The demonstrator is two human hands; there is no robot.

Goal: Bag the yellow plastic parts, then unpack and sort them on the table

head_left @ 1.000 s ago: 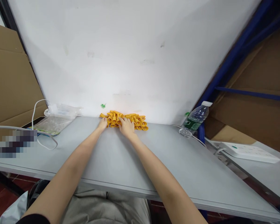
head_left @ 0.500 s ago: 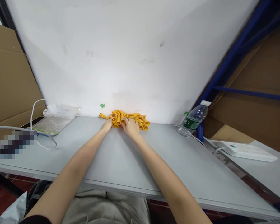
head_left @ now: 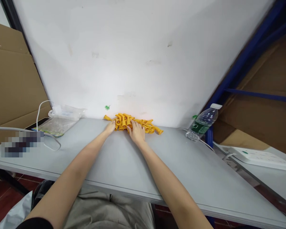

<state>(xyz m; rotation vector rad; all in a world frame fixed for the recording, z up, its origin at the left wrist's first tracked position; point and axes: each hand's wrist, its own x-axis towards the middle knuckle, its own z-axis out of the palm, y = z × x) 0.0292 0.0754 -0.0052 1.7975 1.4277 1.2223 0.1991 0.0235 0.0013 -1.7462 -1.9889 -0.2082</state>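
Nearest, below the worktop, is a lap in grey-beige cloth, with a dark sleeve and a silvery sack at lower left. Both bare arms reach forward over the worktop. A dark thing lies at left, too blurred to name, near a looping white cable.

Farther in, the left hand presses against the left part of the heaped yellow pieces; its fingers are partly hidden, so whether it grips one I cannot tell. The right hand lies over the middle of the heap, thumb apart from the fingers; its hold is likewise unclear. The pieces, flared at one end, lie at the back of the worktop, many mouths facing the person. One sticks out at each end of the heap.

A clear bag lies at back left; a bottle leans at right, near a power strip. Behind stands the white wall, flanked by cardboard and a blue frame.
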